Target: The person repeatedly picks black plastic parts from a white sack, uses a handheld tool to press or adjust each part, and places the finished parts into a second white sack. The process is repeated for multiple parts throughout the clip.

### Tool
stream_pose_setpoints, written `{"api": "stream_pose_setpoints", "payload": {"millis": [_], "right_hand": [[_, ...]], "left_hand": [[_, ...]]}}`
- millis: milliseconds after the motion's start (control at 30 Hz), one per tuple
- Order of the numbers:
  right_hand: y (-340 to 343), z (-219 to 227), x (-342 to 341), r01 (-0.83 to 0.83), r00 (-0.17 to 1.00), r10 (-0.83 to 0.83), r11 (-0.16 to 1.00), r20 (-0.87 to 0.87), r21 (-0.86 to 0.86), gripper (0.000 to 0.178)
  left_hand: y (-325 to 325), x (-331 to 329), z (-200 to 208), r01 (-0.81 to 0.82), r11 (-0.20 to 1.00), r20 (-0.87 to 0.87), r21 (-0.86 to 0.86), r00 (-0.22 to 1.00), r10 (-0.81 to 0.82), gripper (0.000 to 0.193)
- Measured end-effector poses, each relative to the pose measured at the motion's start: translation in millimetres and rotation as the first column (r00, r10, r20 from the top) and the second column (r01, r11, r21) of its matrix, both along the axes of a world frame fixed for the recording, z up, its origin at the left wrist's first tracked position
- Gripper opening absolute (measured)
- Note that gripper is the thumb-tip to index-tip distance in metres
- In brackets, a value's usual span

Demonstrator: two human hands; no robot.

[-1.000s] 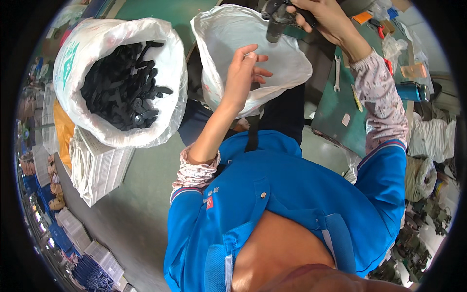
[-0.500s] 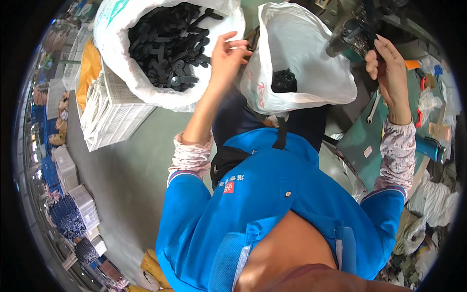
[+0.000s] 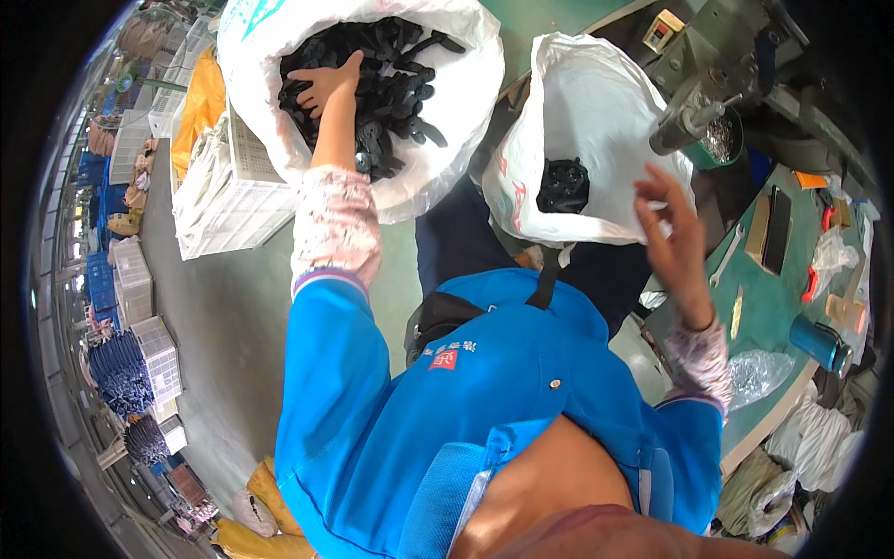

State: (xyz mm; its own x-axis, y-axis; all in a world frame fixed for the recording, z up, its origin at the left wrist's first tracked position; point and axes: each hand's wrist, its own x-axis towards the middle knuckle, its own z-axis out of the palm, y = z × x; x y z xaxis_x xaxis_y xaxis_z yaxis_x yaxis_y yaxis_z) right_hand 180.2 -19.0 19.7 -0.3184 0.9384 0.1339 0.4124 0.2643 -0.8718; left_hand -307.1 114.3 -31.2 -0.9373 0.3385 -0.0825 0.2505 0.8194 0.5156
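Note:
My left hand [image 3: 328, 87] reaches into a white plastic bag [image 3: 456, 140] at the far left, its fingers spread over a heap of flat black parts with rounded ends [image 3: 377, 116]. Its fingertips touch the heap; no part is visibly gripped. To the right, a second white bag [image 3: 596, 102] stands open between my legs, with a small pile of black parts [image 3: 563, 186] at its bottom. Slightly blurred, my right hand [image 3: 674, 238] hovers at that bag's right edge, fingers apart and nothing visible in them.
A machine with a metal cylinder [image 3: 678, 129] stands at the far right, beside a container of metal bits [image 3: 719, 144]. On the green bench lie a wrench [image 3: 726, 256], a blue bottle [image 3: 819, 343] and clear plastic [image 3: 759, 373]. A white crate [image 3: 247, 210] is at left.
My left hand has moved left from between the bags into the heap of black parts. My right hand has come down and left, away from the machine to the second bag's edge.

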Motion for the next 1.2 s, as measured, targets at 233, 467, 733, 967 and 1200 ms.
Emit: {"api": "stream_pose_setpoints", "payload": {"millis": [233, 467, 733, 967, 1200], "right_hand": [[-46.3, -24.8, -12.4, 0.074, 0.983, -0.101, 0.983, -0.154, -0.169, 0.038], [-54.2, -40.9, -10.5, 0.153, 0.943, -0.223, 0.950, -0.247, -0.271, 0.032], [-46.5, -34.6, -9.2, 0.141, 0.966, -0.175, 0.974, -0.192, -0.175, 0.025], [-62.6, -50.8, -5.1, 0.214, 0.918, -0.276, 0.950, -0.285, -0.228, 0.022], [-59.0, -46.0, -7.5, 0.190, 0.933, -0.234, 0.965, -0.274, -0.178, 0.022]], "left_hand": [[30.4, 31.6, -3.1, 0.035, 0.986, -0.199, -0.165, 0.978, -0.068, 0.126], [42.4, 19.2, -3.0, -0.030, 0.976, -0.142, -0.214, 0.990, -0.001, 0.118], [48.6, -16.3, -22.1, -0.005, 0.961, -0.157, -0.277, 0.987, -0.040, 0.112], [27.6, 6.1, -2.6, -0.005, 0.969, -0.184, -0.246, 0.982, -0.042, 0.107], [25.7, 2.6, 1.0, 0.130, 0.939, -0.090, -0.319, 0.982, -0.167, 0.120]]}}
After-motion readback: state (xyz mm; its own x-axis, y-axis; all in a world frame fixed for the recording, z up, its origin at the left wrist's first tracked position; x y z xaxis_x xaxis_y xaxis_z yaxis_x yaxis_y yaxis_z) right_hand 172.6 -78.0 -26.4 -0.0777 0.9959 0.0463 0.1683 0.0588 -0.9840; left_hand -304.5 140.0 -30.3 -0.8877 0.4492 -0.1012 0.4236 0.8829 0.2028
